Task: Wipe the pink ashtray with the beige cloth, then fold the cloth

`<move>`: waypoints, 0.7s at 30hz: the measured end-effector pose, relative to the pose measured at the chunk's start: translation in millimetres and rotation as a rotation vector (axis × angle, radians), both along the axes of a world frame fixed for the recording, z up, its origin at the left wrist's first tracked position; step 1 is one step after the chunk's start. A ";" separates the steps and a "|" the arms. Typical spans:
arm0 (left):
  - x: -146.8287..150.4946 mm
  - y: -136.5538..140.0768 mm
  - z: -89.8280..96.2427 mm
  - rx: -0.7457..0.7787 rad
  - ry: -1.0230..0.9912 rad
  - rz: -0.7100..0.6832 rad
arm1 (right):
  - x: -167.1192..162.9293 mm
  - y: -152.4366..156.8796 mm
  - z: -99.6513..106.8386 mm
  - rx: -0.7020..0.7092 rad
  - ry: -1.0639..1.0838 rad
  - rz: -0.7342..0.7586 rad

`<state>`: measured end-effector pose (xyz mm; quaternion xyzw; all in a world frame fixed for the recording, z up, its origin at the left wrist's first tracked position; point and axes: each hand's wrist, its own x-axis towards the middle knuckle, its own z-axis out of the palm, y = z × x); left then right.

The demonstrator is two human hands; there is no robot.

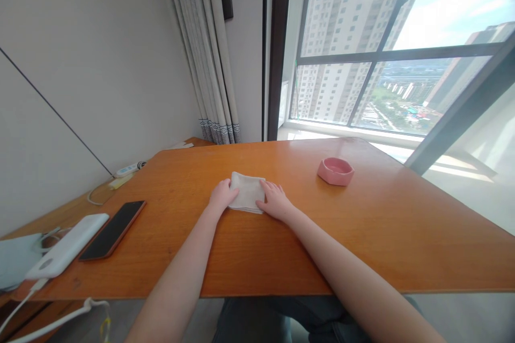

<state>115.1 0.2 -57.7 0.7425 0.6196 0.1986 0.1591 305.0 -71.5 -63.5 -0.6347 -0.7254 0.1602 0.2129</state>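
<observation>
A folded white cloth (pixel 248 191) lies on the wooden table in front of me, its layers showing along the near edge. My left hand (pixel 222 195) grips its left side, thumb over the top and the other fingers curled by the far corner. On the opposite side, my right hand (pixel 277 201) holds the right edge, with the thumb at the near corner and the fingertips on the upper part. Both forearms reach in from the near edge of the table.
A pink hexagonal ashtray (pixel 336 172) sits to the right on the table (pixel 386 225). At left lie a dark phone (pixel 113 230) and a white power bank (pixel 68 246) with a cable. A power strip (pixel 127 169) stands by the wall. A large window (pixel 362 64) is behind.
</observation>
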 end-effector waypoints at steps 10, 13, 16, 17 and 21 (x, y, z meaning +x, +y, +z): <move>26.1 -29.1 22.5 -0.379 -1.157 -0.362 | 0.6 2.0 17.8 -0.357 1.046 0.108; 26.4 -28.8 21.0 -0.341 -1.149 -0.353 | 5.7 -0.6 29.6 -0.328 1.125 0.109; 24.0 -22.0 12.8 -0.211 -0.898 -0.274 | 24.9 -5.2 42.9 -0.104 0.879 -0.071; 23.0 -19.5 9.1 -0.126 -0.763 -0.234 | 35.6 -8.9 48.0 -0.031 0.752 -0.126; 20.2 -13.0 -4.7 0.079 -0.315 -0.193 | 98.5 -37.9 68.5 0.030 0.663 -0.226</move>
